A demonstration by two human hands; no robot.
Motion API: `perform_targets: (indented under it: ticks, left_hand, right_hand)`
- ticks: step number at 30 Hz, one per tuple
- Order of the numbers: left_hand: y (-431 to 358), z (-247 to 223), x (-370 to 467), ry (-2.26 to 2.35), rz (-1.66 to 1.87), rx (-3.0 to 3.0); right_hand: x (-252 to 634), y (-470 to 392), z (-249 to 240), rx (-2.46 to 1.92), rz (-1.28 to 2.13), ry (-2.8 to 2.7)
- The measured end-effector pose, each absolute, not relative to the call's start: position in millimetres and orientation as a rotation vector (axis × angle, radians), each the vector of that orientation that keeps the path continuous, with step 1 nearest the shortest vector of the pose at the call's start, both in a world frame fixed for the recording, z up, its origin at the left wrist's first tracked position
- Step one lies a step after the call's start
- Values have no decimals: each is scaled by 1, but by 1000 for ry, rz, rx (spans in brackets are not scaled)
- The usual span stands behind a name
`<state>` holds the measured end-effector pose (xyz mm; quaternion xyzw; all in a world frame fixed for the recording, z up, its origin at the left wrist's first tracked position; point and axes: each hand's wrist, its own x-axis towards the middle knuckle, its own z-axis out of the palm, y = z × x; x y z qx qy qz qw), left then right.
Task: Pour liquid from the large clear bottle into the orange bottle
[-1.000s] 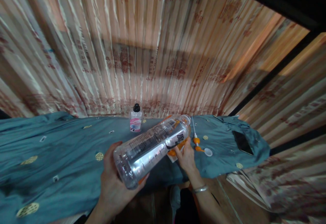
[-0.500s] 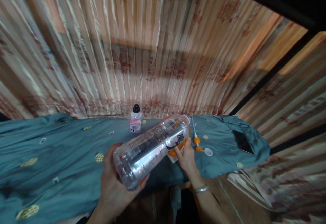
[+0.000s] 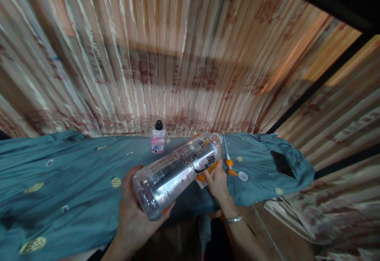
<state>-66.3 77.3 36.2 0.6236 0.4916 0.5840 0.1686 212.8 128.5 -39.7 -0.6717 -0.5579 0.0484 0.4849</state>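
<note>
My left hand is closed around the lower end of a clear plastic drink bottle with a silver, printed label. The bottle is tilted, its neck pointing up and right in the picture. Behind and under its neck end is an orange container with a white patch, mostly hidden by the bottle. Fingers of my right hand are wrapped at the orange container's side, close to the bottle's neck. To the right of that hand lies an orange-and-white pump head with a long tube, beside a small white round cap.
A small clear bottle with a black cap and pink label stands at the back of the teal cloth. A dark phone lies at the right. Patterned curtains hang behind, and a dark bar slants at the right.
Hardly anything differs. The tilted bottle has shifted very slightly to the right, and both hands keep their hold.
</note>
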Motion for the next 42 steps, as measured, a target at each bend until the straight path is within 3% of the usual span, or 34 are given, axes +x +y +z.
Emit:
perform_targets:
  ticks: [42]
  left_hand:
    - [79, 35, -58, 1366, 1701, 1726]
  right_hand:
    - [211, 129, -43, -1699, 168, -1272]
